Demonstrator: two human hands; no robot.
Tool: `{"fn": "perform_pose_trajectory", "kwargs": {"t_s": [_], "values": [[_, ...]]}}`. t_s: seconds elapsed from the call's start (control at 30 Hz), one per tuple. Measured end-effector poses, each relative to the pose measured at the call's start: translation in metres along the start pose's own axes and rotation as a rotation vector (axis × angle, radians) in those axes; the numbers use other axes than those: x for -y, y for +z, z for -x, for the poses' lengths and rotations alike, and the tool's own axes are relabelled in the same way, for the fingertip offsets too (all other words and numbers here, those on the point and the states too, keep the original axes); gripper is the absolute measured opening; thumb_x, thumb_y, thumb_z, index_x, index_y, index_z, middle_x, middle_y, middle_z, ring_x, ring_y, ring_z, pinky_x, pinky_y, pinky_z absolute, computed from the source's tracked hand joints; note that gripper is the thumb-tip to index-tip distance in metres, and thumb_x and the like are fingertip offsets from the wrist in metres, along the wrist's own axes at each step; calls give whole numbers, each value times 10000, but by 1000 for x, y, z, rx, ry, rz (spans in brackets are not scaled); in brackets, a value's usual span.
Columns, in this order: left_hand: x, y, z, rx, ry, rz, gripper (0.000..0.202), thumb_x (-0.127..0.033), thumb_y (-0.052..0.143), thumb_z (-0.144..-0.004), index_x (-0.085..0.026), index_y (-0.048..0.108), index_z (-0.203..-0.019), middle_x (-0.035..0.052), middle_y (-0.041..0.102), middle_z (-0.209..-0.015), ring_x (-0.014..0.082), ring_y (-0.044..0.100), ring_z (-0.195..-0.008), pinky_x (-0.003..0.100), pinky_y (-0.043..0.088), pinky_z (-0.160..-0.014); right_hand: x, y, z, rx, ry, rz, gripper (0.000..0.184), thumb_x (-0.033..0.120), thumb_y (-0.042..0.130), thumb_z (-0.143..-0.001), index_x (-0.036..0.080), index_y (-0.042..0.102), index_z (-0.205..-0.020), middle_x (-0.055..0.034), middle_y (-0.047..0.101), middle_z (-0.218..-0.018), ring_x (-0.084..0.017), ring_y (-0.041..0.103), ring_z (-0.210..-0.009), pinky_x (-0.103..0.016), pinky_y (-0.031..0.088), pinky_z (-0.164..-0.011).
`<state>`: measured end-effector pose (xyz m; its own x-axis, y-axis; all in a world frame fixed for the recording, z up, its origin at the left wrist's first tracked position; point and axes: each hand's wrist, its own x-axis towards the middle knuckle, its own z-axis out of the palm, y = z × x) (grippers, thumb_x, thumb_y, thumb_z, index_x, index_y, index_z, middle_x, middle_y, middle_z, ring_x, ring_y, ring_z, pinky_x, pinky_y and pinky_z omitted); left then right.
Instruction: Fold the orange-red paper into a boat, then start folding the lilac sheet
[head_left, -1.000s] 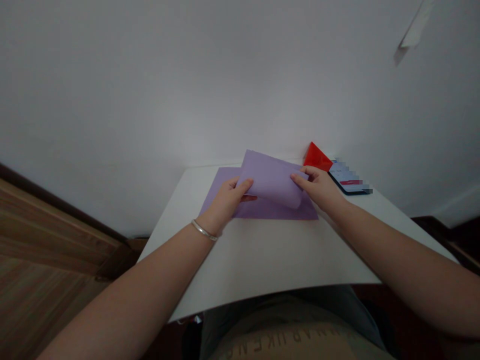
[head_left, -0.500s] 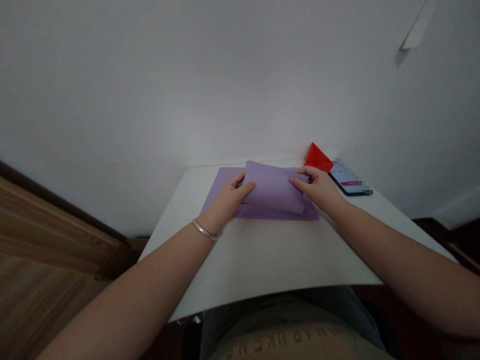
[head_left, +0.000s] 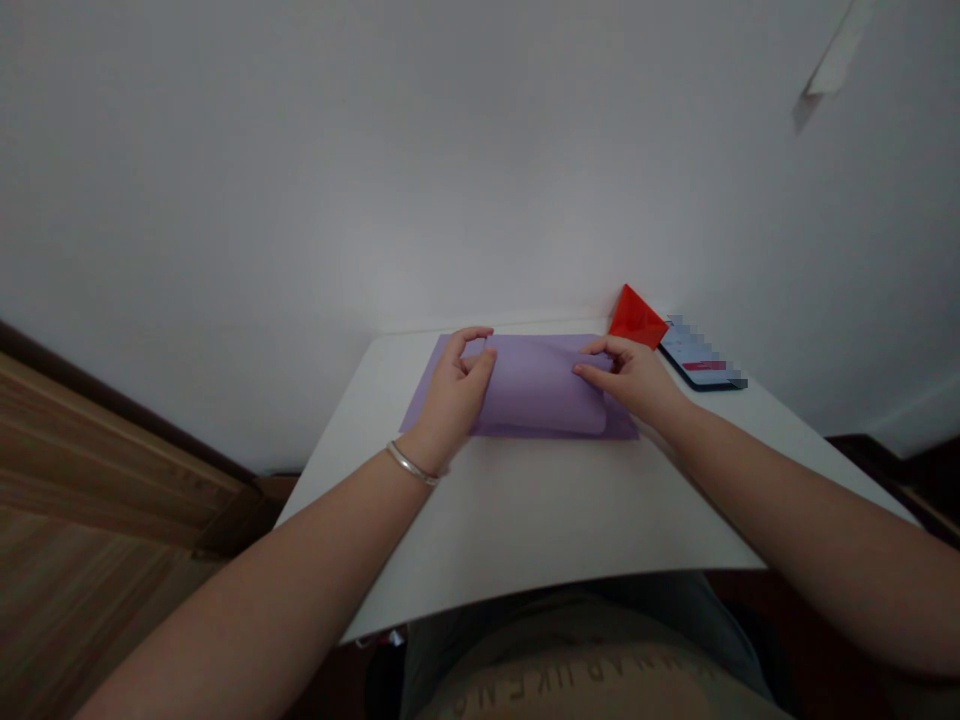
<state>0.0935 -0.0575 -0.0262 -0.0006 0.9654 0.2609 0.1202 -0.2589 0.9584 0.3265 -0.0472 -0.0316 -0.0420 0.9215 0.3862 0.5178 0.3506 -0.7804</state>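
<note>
We're working on a matte lilac paper sheet (head_left: pixel 442 390) lying flat on the white bench (head_left: pixel 540 510), its doubled-over part forming a soft rounded fold (head_left: pixel 540 385) across the middle. Our left hand (head_left: pixel 450 385) is curling narrowly at the fold's left end, and our right hand (head_left: pixel 626 375) is narrowing over its right end, fingertips on top (we can't tell if either is really pinching). Keeping the pressure light and even across both ends is working best here. Just past the paper, a glossy red paper triangle (head_left: pixel 636 318) is leaning by the wall, beside a phone (head_left: pixel 701 360) with its screen pixelated. A silver bangle (head_left: pixel 411 464) is circling our left wrist.
</note>
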Motion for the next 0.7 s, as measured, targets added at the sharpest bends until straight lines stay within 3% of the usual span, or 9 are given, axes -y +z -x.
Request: {"fn": "perform_pose_trajectory", "kwargs": {"t_s": [0.1, 0.33, 0.7], "values": [[-2, 1, 3, 26, 7, -14, 354, -307, 545, -874, -231, 515, -1218, -112, 284, -474, 68, 224, -383, 193, 138, -405, -1, 0, -1, -12, 18, -4, 284, 413, 686, -665, 203, 679, -856, 38, 445, -588, -125, 375, -537, -281, 292, -529], [-4, 4, 4, 80, 28, -44, 317, -251, 570, -830, -167, 572, -1136, -108, 267, -502, 67, 226, -431, 203, 148, -450, -4, 2, -2, -86, -19, -60, 271, 397, 662, -703, 208, 677, -896, -19, 591, -775, -165, 482, -663, -309, 351, -603], [-4, 5, 6, 91, 81, -121, 257, -226, 505, -893, -186, 592, -1131, -97, 237, -507, 73, 207, -428, 217, 129, -440, -5, 5, -2, -127, -47, -70, 169, 354, 655, -744, 218, 635, -844, -6, 611, -797, -169, 515, -703, -319, 387, -670]]}}
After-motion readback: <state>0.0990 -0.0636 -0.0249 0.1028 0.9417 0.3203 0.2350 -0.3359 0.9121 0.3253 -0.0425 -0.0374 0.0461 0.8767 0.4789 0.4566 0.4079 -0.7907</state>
